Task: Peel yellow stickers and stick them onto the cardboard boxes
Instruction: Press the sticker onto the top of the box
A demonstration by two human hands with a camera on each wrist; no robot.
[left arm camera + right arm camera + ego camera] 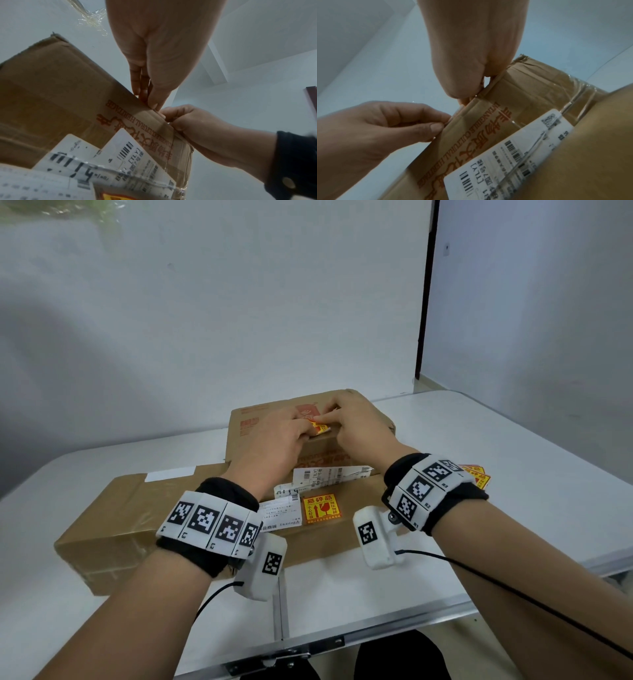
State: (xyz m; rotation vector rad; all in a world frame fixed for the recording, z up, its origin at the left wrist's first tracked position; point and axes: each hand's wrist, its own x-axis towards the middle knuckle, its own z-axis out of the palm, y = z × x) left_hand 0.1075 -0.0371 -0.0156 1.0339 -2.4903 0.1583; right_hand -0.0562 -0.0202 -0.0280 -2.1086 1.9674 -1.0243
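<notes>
A yellow sticker [320, 428] with red print lies at the top front edge of the far cardboard box [318, 448]. Both hands meet there. My left hand [308, 433] pinches the sticker's left side with curled fingers, and my right hand [329, 419] pinches its right side from above. The wrist views show the left hand [150, 102] and right hand [465, 98] at that box edge, where the sticker itself is hidden. A flat near box [130, 508] carries another yellow sticker [321, 506] stuck on its top.
A small pile of yellow stickers [478, 475] lies on the white table [496, 433] right of my right wrist. White shipping labels [329, 475] cover the boxes between my wrists. A white wall stands close behind. The table's front edge [342, 635] is near my body.
</notes>
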